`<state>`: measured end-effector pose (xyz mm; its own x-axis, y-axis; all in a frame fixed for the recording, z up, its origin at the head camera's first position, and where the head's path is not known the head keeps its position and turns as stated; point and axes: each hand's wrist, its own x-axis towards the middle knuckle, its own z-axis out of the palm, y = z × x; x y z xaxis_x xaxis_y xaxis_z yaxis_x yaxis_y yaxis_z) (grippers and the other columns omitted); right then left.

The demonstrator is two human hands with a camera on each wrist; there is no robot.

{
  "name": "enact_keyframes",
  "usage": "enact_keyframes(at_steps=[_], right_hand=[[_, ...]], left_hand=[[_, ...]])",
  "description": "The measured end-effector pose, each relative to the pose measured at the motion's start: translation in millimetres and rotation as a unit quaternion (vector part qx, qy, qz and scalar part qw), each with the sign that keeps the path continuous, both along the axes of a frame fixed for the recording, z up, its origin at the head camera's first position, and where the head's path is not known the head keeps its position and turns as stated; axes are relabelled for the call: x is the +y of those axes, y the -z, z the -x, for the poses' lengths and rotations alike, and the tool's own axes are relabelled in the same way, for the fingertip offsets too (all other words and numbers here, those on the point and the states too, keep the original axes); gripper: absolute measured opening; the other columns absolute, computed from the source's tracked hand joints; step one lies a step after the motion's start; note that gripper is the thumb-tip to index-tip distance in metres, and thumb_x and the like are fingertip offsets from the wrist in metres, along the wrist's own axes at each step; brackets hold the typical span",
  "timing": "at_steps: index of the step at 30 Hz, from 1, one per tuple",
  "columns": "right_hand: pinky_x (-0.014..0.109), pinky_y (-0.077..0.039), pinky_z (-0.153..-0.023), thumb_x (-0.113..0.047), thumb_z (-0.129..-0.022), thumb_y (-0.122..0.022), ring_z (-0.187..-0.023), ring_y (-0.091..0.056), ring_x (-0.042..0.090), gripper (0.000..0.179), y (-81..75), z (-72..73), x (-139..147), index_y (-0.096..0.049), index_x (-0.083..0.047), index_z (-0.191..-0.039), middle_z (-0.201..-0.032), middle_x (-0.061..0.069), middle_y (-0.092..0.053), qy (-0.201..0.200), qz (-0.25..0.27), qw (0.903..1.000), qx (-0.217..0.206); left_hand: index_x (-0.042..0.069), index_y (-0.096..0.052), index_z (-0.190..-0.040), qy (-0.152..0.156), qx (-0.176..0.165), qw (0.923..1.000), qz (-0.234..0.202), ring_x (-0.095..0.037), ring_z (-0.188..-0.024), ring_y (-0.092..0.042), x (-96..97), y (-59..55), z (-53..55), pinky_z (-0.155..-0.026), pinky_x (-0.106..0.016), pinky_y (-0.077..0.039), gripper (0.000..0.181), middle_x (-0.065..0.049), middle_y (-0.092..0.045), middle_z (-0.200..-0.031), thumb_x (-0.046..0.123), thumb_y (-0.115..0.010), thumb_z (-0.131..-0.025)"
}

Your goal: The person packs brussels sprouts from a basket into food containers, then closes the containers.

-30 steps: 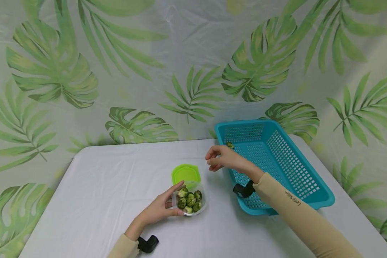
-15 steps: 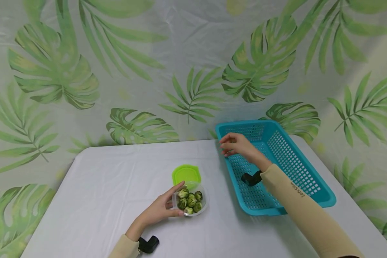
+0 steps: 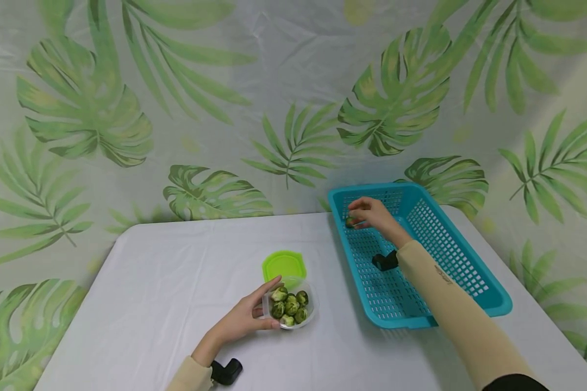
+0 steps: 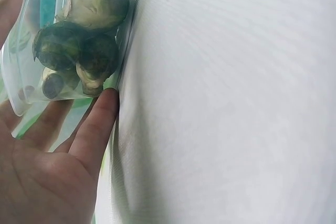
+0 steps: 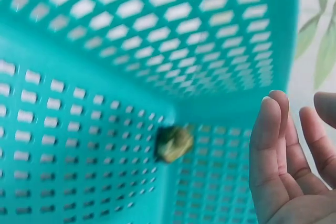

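My left hand (image 3: 242,317) grips a clear plastic container (image 3: 313,310) from its left side, thumb in front and fingers behind. Several Brussels sprouts (image 3: 291,305) lie inside it; the left wrist view shows the sprouts (image 4: 79,38) through the container's wall. Over the far left of a blue perforated basket (image 3: 383,320) hangs my right hand (image 3: 374,217), fingers loosely bent and nothing between them. One Brussels sprout (image 5: 174,144) lies in a corner of the basket, apart from the right hand (image 5: 294,166); from the head it is partly hidden by the fingers.
A bright green lid (image 3: 283,264) lies behind the container on the white-covered table (image 3: 151,304). The basket fills the table's right side, its rim raised. A leaf-patterned curtain (image 3: 215,125) stands behind the table.
My right hand has moved right, from beside the basket's left rim to over its far left part. The left hand and the container have stayed in place.
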<state>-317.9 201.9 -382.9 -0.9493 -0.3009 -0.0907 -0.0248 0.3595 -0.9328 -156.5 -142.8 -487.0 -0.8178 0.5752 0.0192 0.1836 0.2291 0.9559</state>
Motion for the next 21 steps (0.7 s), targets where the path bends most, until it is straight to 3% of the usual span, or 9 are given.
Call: enact_keyframes(at_steps=[9,21], right_hand=[[0.055,-0.042,-0.096,-0.008,-0.102,-0.044,-0.114,-0.047,0.049,0.039,19.4,17.0,11.3,-0.038,0.012,-0.134,-0.132,0.033,-0.041,0.012,-0.013,0.9994,-0.029],[0.052,-0.045,-0.095,-0.007,-0.102,-0.042,-0.112,-0.051,0.046,0.041,38.0,28.0,12.6,-0.036,0.012,-0.137,-0.134,0.032,-0.041,0.014,-0.057,0.9978,-0.032]], left_hand=[[0.017,-0.019,-0.155,0.000,-0.004,1.0000,-0.006,-0.031,-0.136,-0.033,0.4,-0.5,-0.2,-0.100,-0.033,-0.042,0.088,-0.009,-0.027,-0.154,0.019,-0.074,-0.086],[0.016,-0.018,-0.155,0.005,-0.001,0.9999,-0.012,-0.031,-0.136,-0.031,0.4,-2.0,-0.2,-0.100,-0.032,-0.042,0.088,-0.009,-0.027,-0.154,0.018,-0.073,-0.087]])
